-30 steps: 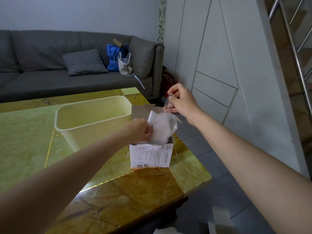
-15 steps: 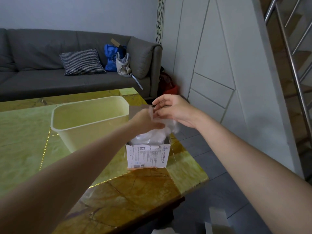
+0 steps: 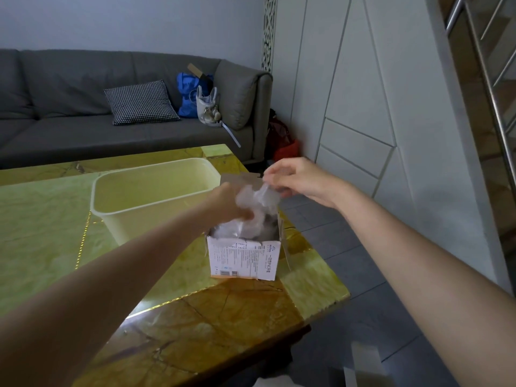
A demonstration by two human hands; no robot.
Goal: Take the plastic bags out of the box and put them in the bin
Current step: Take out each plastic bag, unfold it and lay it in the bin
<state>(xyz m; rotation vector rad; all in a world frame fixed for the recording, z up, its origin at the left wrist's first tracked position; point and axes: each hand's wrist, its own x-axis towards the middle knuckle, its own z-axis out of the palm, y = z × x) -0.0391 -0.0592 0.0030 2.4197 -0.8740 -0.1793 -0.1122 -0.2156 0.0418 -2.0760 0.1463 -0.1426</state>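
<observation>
— So, biggest first: what sits on the counter (image 3: 50,236)?

— Glossy slab, green and amber marbled panels. At about ten o'clock from the box stands the bin (image 3: 117,216), a pale yellow plastic tub, rounded rectangle, smooth walls; nothing shows inside it.

— And the box (image 3: 245,258)?

— White printed cardboard, upright, top torn open, a brown flap standing at its far side. It is stuffed with crumpled plastic bags (image 3: 240,230), thin, translucent, wrinkled.

— Which way does the lifted one run?

— One bag (image 3: 259,196) stretches up out of the box toward one o'clock, long axis near vertical, lower end still inside.

— The hands?

— Left hand (image 3: 226,205), grip closed on the bunched plastic at the box mouth. Right hand (image 3: 298,177), grip a narrow pinch on the bag's top edge.
</observation>
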